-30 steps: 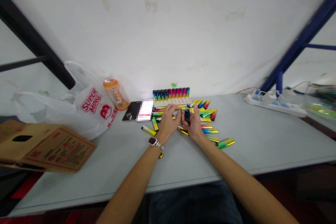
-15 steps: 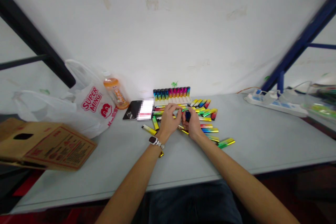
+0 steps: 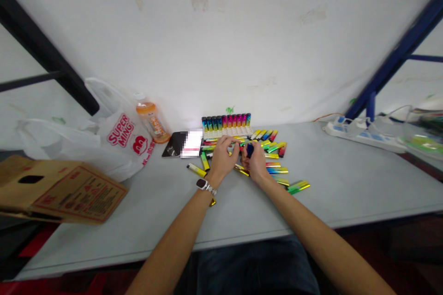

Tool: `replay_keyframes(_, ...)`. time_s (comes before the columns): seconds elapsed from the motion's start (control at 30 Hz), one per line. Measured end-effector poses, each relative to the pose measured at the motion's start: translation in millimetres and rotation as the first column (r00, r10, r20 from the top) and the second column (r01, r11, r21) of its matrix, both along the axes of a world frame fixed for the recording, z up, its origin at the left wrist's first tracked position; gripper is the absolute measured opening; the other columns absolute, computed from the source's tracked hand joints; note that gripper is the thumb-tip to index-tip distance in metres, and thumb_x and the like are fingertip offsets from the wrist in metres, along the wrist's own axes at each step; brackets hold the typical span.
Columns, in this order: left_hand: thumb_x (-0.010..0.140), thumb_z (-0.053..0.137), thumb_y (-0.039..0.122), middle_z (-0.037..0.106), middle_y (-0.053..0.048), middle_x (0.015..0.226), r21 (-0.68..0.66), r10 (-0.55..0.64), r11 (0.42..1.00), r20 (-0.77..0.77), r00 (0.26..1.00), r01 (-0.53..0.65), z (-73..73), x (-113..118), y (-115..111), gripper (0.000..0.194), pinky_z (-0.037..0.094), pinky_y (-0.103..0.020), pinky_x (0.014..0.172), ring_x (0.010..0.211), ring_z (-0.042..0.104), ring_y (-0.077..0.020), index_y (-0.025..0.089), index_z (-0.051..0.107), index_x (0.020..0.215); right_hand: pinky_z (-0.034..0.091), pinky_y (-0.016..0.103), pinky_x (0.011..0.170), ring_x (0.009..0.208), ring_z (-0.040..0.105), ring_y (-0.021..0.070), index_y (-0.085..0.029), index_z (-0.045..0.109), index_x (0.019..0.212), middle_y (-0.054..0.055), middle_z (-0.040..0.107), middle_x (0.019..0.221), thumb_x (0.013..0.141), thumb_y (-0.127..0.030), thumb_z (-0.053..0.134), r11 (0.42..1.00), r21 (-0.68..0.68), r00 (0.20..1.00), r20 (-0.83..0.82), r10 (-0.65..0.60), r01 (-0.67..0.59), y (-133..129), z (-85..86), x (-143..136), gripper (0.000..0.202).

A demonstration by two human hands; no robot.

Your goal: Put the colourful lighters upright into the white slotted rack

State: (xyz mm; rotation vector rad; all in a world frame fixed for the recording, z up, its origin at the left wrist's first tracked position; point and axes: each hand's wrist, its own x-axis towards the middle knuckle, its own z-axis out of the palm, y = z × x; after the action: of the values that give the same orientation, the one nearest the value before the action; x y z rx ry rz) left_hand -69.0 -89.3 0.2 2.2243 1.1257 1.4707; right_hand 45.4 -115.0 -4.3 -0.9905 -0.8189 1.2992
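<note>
My right hand (image 3: pixel 256 161) is closed round a dark blue lighter (image 3: pixel 249 149), held over the loose lighters in the middle of the table. My left hand (image 3: pixel 224 156) is beside it, fingers curled and thumb and fingertips brought close together; what lies between the tips, if anything, is too small to tell. Behind the hands, a row of shiny lighters (image 3: pixel 227 122) in blue, pink and gold stands upright in a white holder (image 3: pixel 227 133). Around and under both hands lie scattered lighters, among them a yellow lighter (image 3: pixel 196 170) and a green lighter (image 3: pixel 298 187).
Left of the holder lie a dark flat device (image 3: pixel 173 144) and a bright, blurred-out screen (image 3: pixel 191 143). Farther left stand an orange drink bottle (image 3: pixel 152 122), a white plastic bag (image 3: pixel 104 147) and a cardboard box (image 3: pixel 79 191). On the right is a white power strip (image 3: pixel 363 137).
My right hand has shifted slightly, and the dark blue lighter has moved a little to the right and tilted. My left hand stays nearly where it was.
</note>
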Motion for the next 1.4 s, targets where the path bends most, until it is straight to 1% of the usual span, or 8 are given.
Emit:
replay_keyframes(0.23, 0.097, 0.052, 0.029, 0.064, -0.003, 0.079, -0.073, -0.034, 0.997, 0.058, 0.998, 0.039, 6.3, 2.2, -5.5, 0.022, 0.048, -0.027, 0.069, 0.072, 0.059, -0.0137, 0.017, 0.065, 0.083, 0.029, 0.025, 0.042, 0.045, 0.033, 0.0118, -0.023, 0.047, 0.063, -0.005, 0.037, 0.049, 0.09, -0.063, 0.04, 0.992, 0.091, 0.995, 0.036, -0.09, 0.087, 1.9, -4.8, -2.1, 0.048)
replay_keyframes(0.33, 0.095, 0.056, 0.036, 0.069, -0.004, 0.082, -0.151, -0.048, 0.986, 0.14, 0.989, 0.07, 5.4, 4.9, -5.5, 0.023, 0.05, -0.026, 0.068, 0.074, 0.063, -0.014, 0.017, 0.067, 0.088, 0.044, 0.026, 0.064, 0.069, 0.051, 0.015, -0.023, 0.053, 0.077, -0.002, 0.053, 0.072, 0.09, -0.049, 0.052, 0.945, 0.261, 0.948, 0.195, -0.253, 0.198, 5.2, -11.7, -1.4, 0.028)
replay_keyframes(0.5, 0.088, 0.066, 0.04, 0.073, -0.007, 0.09, -0.24, -0.09, 0.96, 0.22, 0.971, 0.143, 2.9, 1.4, 6.3, 0.025, 0.055, -0.029, 0.074, 0.08, 0.068, -0.0166, 0.017, 0.071, 0.093, 0.043, 0.031, 0.088, 0.091, 0.054, 0.0169, -0.024, 0.051, 0.096, 0.0, 0.057, 0.093, 0.096, -0.042, 0.047, 0.912, 0.371, 0.89, 0.338, -0.306, 0.173, 7.8, -19.9, -1.7, 0.018)
replay_keyframes(0.67, 0.08, 0.073, 0.036, 0.077, -0.007, 0.092, -0.43, -0.316, 0.819, 0.214, 0.924, 0.379, 21.7, -15.5, 19.0, 0.024, 0.058, -0.033, 0.081, 0.086, 0.071, -0.0197, 0.016, 0.074, 0.094, 0.043, 0.031, 0.087, 0.09, 0.053, 0.0174, -0.024, 0.048, 0.105, 0.001, 0.053, 0.094, 0.095, -0.033, 0.047, 0.909, 0.373, 0.877, 0.353, -0.325, 0.187, 10.3, -20.9, 1.6, 0.014)
replay_keyframes(0.8, 0.074, 0.076, 0.026, 0.076, -0.006, 0.08, -0.538, -0.393, 0.76, 0.067, 0.917, 0.365, 43.4, -25.6, 25.1, 0.014, 0.057, -0.03, 0.068, 0.072, 0.07, -0.0178, 0.018, 0.076, 0.085, 0.042, 0.031, 0.08, 0.081, 0.05, 0.0176, -0.024, 0.048, 0.106, -0.001, 0.049, 0.087, 0.093, -0.028, 0.046, 0.902, 0.383, 0.861, 0.37, -0.348, 0.199, 9.5, -15.9, 5.4, 0.014)
replay_keyframes(1.0, 0.072, 0.074, 0.027, 0.076, -0.006, 0.075, -0.491, -0.396, 0.824, -0.141, 0.907, 0.283, 69.2, -34.9, 53.4, 0.015, 0.053, -0.03, 0.06, 0.065, 0.067, -0.0176, 0.019, 0.079, 0.084, 0.042, 0.031, 0.076, 0.08, 0.049, 0.0179, -0.024, 0.048, 0.105, 0.0, 0.049, 0.089, 0.088, -0.029, 0.049, 0.912, 0.337, 0.882, 0.32, -0.347, 0.236, 7.4, -8.0, 7.4, 0.017)
replay_keyframes(1.2, 0.07, 0.075, 0.021, 0.074, -0.006, 0.073, -0.232, -0.16, 0.972, -0.506, 0.848, 0.044, 107.6, -45.4, 117.4, 0.021, 0.049, -0.03, 0.068, 0.067, 0.063, -0.0164, 0.016, 0.08, 0.09, 0.042, 0.029, 0.068, 0.08, 0.051, 0.0176, -0.024, 0.049, 0.102, -0.001, 0.051, 0.088, 0.086, -0.032, 0.054, 0.924, 0.278, 0.894, 0.291, -0.342, 0.263, 8.6, -5.1, 11.6, 0.019)
replay_keyframes(1.4, 0.07, 0.071, 0.009, 0.071, -0.007, 0.075, -0.164, -0.078, 0.985, -0.673, 0.735, -0.045, 104.2, -31.2, 160.2, 0.018, 0.049, -0.032, 0.079, 0.074, 0.064, -0.0189, 0.016, 0.079, 0.085, 0.041, 0.028, 0.064, 0.072, 0.05, 0.016, -0.024, 0.052, 0.1, -0.002, 0.052, 0.084, 0.083, -0.032, 0.058, 0.945, 0.254, 0.917, 0.289, -0.276, 0.204, 8.7, -7.6, 6.6, 0.019)
